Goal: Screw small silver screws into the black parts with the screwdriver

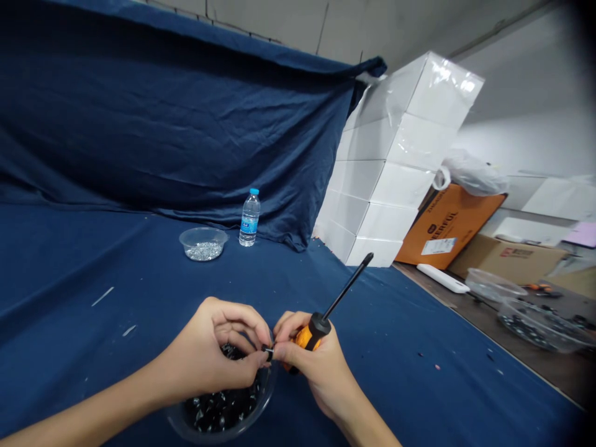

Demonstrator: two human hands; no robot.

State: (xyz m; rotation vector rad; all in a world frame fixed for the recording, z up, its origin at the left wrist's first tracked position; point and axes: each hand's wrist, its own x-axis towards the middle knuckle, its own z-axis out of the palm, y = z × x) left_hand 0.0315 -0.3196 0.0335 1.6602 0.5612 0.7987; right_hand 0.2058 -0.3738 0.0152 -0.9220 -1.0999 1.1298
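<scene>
Between the thumb and fingers of my left hand (233,344) is a small black part (267,352). My right hand (310,357) wraps round the orange and black handle of a screwdriver (349,284), whose shaft points up and to the right. The thumb and index finger of that hand also meet the black part, where a bit of shiny metal shows; its kind is too small to tell. Below both hands stands a clear round bowl (218,434) with many small black pieces and some shiny bits in it, partly hidden by my left hand.
A clear bowl of small silvery metal pieces (203,251) stands farther back, beside a water bottle (250,218). White boxes (379,186) are stacked at the right. Beyond the blue cloth (139,279) are an orange carton (447,226) and more clear tubs (544,326).
</scene>
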